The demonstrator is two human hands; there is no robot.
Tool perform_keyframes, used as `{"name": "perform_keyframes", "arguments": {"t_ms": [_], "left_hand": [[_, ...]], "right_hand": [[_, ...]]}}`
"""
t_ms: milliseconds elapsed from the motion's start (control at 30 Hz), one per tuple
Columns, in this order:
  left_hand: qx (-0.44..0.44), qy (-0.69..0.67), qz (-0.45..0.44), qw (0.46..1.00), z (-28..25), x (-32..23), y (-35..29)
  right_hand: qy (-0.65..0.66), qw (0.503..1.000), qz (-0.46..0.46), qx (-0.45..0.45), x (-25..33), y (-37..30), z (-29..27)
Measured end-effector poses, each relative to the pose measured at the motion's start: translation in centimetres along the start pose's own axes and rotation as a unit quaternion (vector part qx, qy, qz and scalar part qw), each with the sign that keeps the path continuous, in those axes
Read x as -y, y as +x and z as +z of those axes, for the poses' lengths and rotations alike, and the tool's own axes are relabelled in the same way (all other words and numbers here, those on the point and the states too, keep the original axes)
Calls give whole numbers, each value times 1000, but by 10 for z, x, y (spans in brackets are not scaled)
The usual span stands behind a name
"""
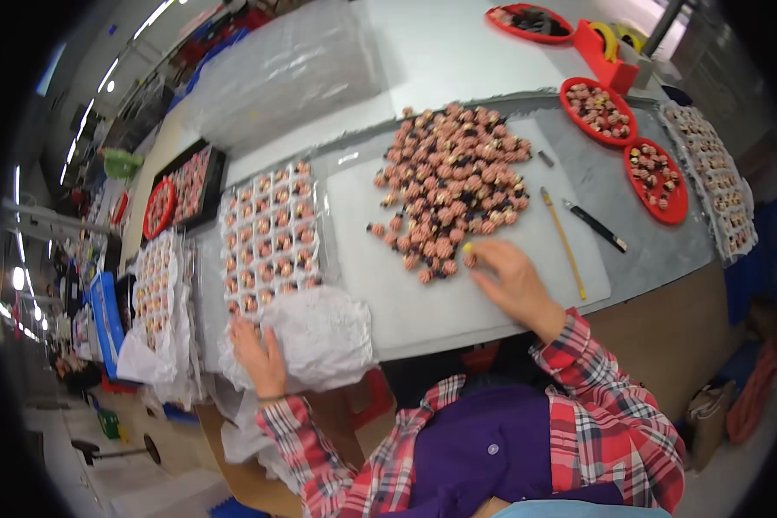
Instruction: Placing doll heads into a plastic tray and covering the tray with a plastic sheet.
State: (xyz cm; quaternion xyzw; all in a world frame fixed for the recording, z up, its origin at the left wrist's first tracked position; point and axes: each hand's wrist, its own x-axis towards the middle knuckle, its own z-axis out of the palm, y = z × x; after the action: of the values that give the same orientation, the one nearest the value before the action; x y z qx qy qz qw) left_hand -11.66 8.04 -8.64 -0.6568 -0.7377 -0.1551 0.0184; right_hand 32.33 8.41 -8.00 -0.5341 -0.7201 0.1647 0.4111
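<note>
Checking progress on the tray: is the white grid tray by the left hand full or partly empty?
Nearly full. The tray shows a pink piece in almost every visible cell; crumpled white paper under the left hand hides its near edge.

4 red dishes (597,110), 3 compartment trays (268,235), 1 loose pile (450,188)

The person wears a long-sleeved shirt in red, white and dark plaid, open at the front over a purple top with a small pale button on it. The cuffs sit at the wrists. A thin dark band circles the wrist of the left hand (262,356). Both hands are bare.
</note>
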Motion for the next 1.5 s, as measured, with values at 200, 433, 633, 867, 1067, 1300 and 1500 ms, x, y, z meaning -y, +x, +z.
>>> {"name": "perform_keyframes", "arguments": {"t_ms": [200,433,633,867,1067,1300,1500], "left_hand": [[-30,-383,129,914,-34,-138,-48],[17,-315,207,926,40,-239,-57],[35,-162,198,966,61,-248,-44],[76,-301,145,940,68,-231,-21],[-11,-406,13,914,86,-238,38],[-55,-321,140,935,100,-265,34],[-46,-349,154,923,101,-265,45]], "right_hand": [[-2,999,19,-31,-3,-9,20],[4,997,-3,-73,-4,-14,27],[10,997,-4,-75,-6,-7,25],[3,997,16,-77,-2,-5,28],[-10,998,-16,-54,3,-9,28],[-27,997,-20,-76,-5,-10,27],[-37,995,-11,-90,-2,-7,30]]}}
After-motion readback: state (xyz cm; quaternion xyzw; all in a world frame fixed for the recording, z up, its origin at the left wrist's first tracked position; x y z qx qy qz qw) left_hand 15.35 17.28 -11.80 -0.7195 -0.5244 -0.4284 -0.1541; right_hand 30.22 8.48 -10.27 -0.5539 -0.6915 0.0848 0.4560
